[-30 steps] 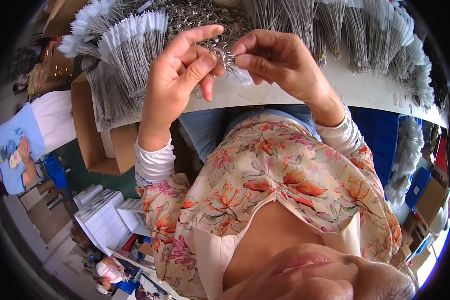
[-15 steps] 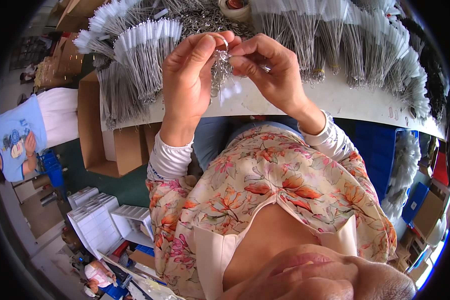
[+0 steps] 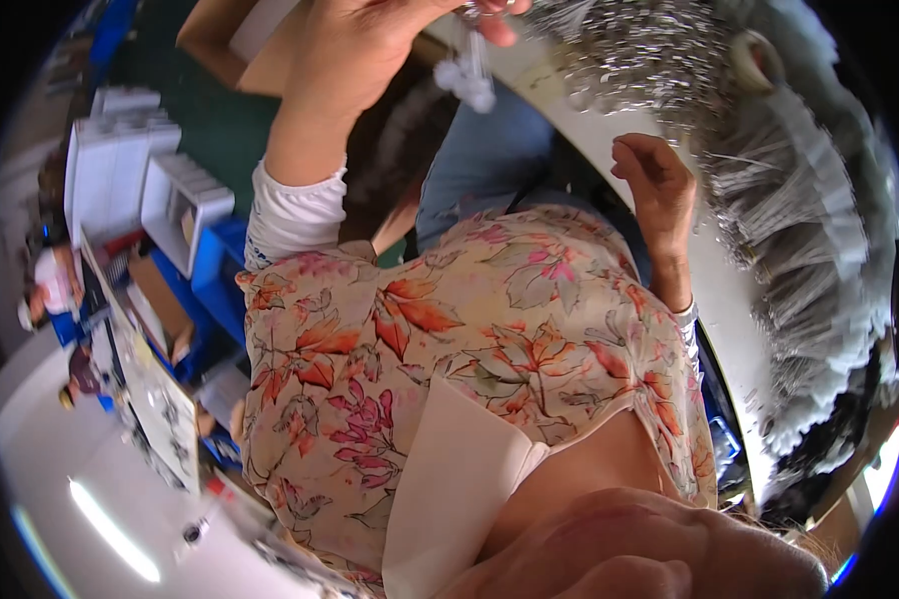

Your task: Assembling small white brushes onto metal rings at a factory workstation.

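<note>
My left hand [image 3: 365,50] is at the top edge, partly cut off. Its fingers are closed on a bunch of wire brushes [image 3: 466,82], whose white bristle tips dangle beneath the fingertips; shiny metal shows at the grip. To the right, my right hand [image 3: 661,190] hovers by the table's near edge, apart from the left. Its fingers are loosely curled and I see nothing in them. Beyond it lies a heap of small metal rings or clasps [image 3: 634,50], blurred. Bundles of wire-stemmed brushes [image 3: 799,210] with pale bristles line the table's right side.
The white table [image 3: 734,319] curves down the right. A roll of tape [image 3: 754,62] sits among the metal parts. At the left are a cardboard box [image 3: 210,30], white crates [image 3: 120,170] and a blue bin [image 3: 220,275]. Other people [image 3: 55,280] are far off at the left.
My view has swung toward the left. My hands have parted: the left carries the brushes away from the table's heap, while the right has let go and drawn back to the table edge.
</note>
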